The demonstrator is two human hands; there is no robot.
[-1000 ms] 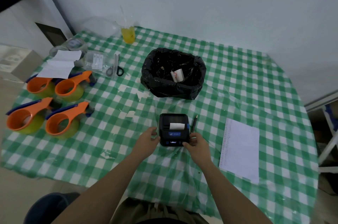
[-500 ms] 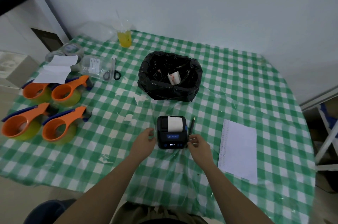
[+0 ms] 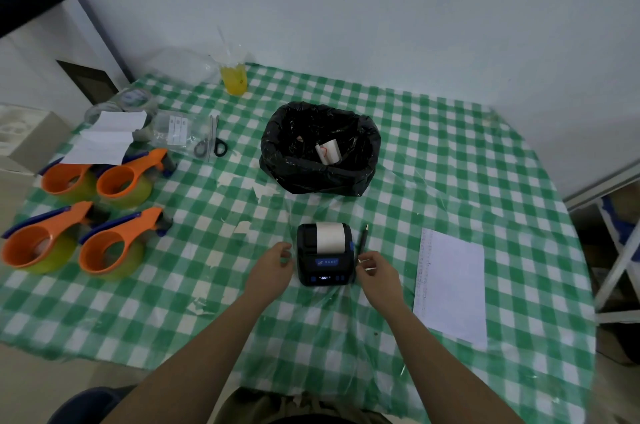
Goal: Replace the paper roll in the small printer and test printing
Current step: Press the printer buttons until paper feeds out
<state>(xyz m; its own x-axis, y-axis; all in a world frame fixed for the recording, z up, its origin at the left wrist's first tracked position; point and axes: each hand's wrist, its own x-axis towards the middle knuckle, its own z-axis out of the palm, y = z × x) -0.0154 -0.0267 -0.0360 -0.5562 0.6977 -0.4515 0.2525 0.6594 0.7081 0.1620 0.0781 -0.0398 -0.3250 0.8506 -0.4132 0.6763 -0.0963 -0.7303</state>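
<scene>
A small black printer (image 3: 323,266) sits on the green checked tablecloth near the front. A strip of white paper (image 3: 329,237) lies out of its slot over the top, and its front display is lit. My left hand (image 3: 273,266) hovers just left of the printer with fingers loosely curled, holding nothing. My right hand (image 3: 375,268) is just right of it, fingers apart, near the printer's side. A used paper roll (image 3: 327,152) lies inside the black bin bag (image 3: 291,160) behind the printer.
A black pen (image 3: 363,237) lies right of the printer, a white sheet (image 3: 452,288) farther right. Several orange tape dispensers (image 3: 114,243) stand at left, with scissors (image 3: 211,143), papers (image 3: 104,138) and a yellow drink (image 3: 234,79) behind. A white frame (image 3: 620,264) stands off the table's right edge.
Both hands have let go of the printer's sides and moved slightly away. The white paper strip has come further out of the slot.
</scene>
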